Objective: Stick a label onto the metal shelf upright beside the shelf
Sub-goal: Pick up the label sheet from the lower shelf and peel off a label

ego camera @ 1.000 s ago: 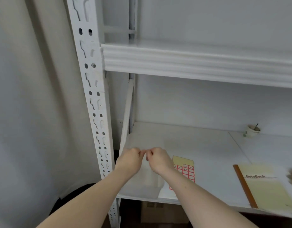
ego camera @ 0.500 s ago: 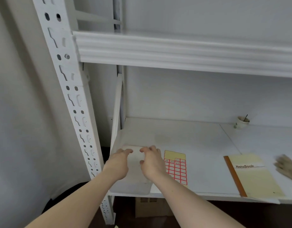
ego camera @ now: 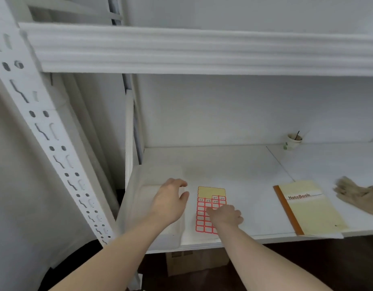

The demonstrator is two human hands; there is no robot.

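A yellow sheet of red-bordered labels (ego camera: 209,203) lies flat on the lower shelf (ego camera: 234,164). My right hand (ego camera: 224,216) rests on the sheet's lower right part, fingers curled down onto the labels; whether it grips one is hidden. My left hand (ego camera: 171,201) hovers open just left of the sheet, over a clear plastic sleeve (ego camera: 147,206). The white perforated metal upright (ego camera: 40,131) runs diagonally down the left side, well apart from both hands.
A yellow notebook with an orange spine (ego camera: 309,206) lies right of the sheet. A tan glove (ego camera: 362,196) lies at the far right. A small paper cup (ego camera: 293,141) stands at the back. The upper shelf's edge (ego camera: 202,51) overhangs. A cardboard box (ego camera: 194,261) sits below.
Both hands have parted from above the plastic sleeve; my right hand has moved right onto the label sheet and my left hand has spread open. The view has shifted to the right.
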